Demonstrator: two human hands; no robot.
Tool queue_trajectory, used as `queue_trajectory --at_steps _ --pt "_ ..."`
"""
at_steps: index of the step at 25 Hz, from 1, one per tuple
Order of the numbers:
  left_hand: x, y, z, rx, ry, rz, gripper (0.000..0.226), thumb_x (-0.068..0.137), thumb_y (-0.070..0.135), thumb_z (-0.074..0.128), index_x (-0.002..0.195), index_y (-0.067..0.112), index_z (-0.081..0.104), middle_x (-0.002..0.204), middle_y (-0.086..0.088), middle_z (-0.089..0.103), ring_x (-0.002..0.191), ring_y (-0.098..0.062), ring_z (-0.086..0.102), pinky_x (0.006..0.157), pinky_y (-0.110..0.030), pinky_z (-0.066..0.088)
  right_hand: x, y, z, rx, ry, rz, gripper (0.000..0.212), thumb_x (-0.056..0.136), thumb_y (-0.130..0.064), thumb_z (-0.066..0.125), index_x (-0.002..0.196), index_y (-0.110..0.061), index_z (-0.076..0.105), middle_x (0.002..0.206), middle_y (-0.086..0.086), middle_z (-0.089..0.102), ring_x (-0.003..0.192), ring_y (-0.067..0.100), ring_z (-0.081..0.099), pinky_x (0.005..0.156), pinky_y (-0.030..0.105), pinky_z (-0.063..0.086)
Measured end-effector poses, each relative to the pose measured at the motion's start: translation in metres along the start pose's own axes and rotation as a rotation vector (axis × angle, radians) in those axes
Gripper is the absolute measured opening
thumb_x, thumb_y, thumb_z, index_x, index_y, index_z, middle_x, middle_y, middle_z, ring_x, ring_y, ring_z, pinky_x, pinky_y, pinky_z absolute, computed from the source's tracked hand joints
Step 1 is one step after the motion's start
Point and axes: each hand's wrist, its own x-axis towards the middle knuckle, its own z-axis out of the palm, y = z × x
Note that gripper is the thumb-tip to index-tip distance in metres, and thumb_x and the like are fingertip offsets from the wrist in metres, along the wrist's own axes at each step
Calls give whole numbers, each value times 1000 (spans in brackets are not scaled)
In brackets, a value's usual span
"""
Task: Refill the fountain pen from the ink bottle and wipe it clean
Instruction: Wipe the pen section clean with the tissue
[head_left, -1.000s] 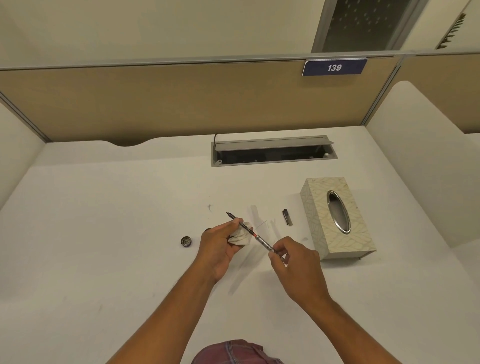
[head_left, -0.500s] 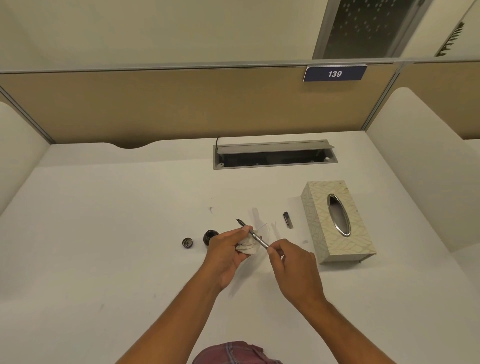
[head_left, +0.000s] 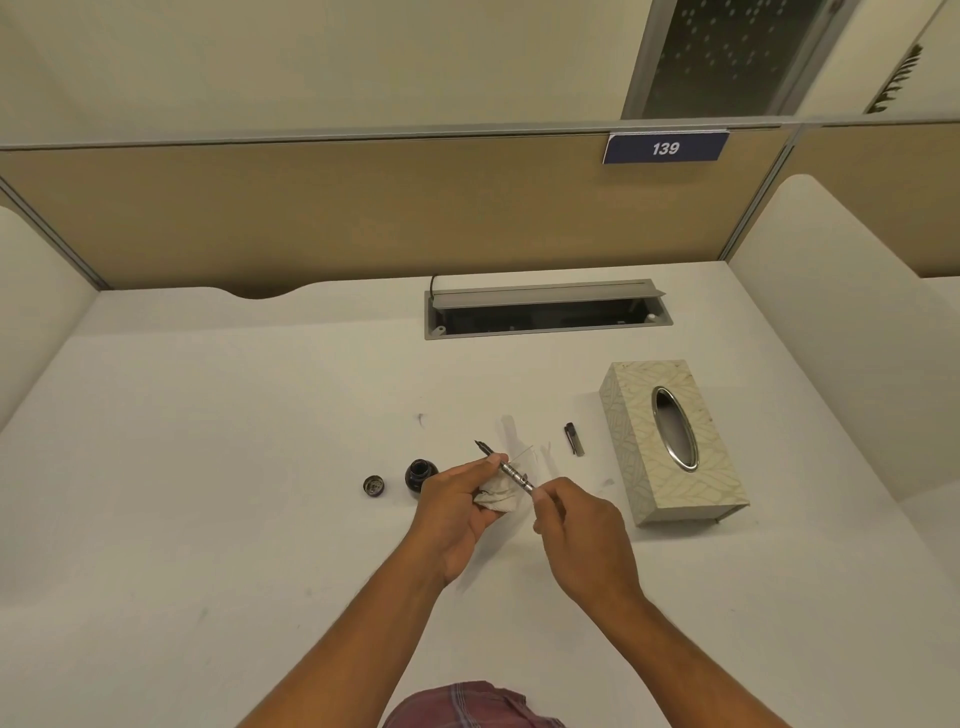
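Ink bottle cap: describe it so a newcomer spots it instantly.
Start at the patterned tissue box on the white desk, then look left past both hands. Beyond the open ink bottle lies the bottle cap: a small, flat, dark disc, the leftmost item, apart from the bottle.

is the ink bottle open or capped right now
Open. The small dark glass ink bottle stands upright with its mouth bare, and its round black cap lies apart on the white desk, to its left.
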Motion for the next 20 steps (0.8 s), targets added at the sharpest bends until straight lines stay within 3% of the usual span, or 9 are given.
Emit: queue_trajectory --at_steps 2,4,7,11,13,15,16,18,20 --pt "0 0 -1 11 6 0 18 94 9 71 86 -3 82 110 -27 58 105 -35 42 93 -44 38 0 -2 -2 6 -5 -2 34 102 -50 43 105 -26 67 78 -10 71 71 11 67 83 42 57" --pt "1 -1 -2 40 47 6 21 99 8 69 90 -1 84 110 -26 66 106 -36 51 99 -47 43 -1 -5 -4 26 -19 8 22 99 -47 55 111 -30 60 75 -16 65 71 9 64 84 38 54" --pt "-1 -1 0 28 44 6 24 101 9 67 89 -1 85 112 -25 60 106 -36 45 96 -46 39 -2 -3 -3 -10 -16 -4 11 99 -41 58 100 -31 54 68 -17 61 63 9 60 77 39 54" --pt "-4 2 3 14 0 5 16 88 14 77 84 -1 81 111 -27 57 107 -36 42 93 -42 42 -2 -1 -3 7 -28 8 51 97 -63 31 95 -26 65 72 -7 70 69 12 66 81 43 55" --pt "-3 0 2 30 35 4 18 95 10 72 85 0 83 110 -28 67 107 -37 56 106 -50 49 -2 -5 -5 23 -46 34 31 96 -57 51 104 -29 61 71 -10 67 71 11 66 82 40 54" --pt "-3 0 2 30 46 2 18 96 9 71 85 0 83 110 -27 68 108 -37 56 109 -53 47 -2 -5 -5 16 -44 29 18 97 -45 61 104 -30 54 70 -12 65 70 11 65 81 40 54" --pt "-4 0 3 17 35 -1 15 92 10 74 85 -1 82 110 -27 65 109 -37 50 104 -50 45 -2 -4 -3 10 -41 23 16 99 -45 57 101 -29 54 72 -11 66 69 11 65 81 43 56" --pt "-5 2 4 -6 23 1 15 89 12 76 87 -1 83 112 -27 59 110 -37 43 99 -46 38 -2 -1 -1 13 -35 17 35 100 -56 39 97 -28 60 74 -8 70 68 12 66 80 45 57" --pt "-4 1 4 3 39 3 19 97 8 69 88 -1 84 112 -32 66 110 -39 52 103 -46 45 -1 -1 -2 18 -44 19 46 96 -64 32 99 -29 62 73 -10 68 69 11 66 81 43 57"
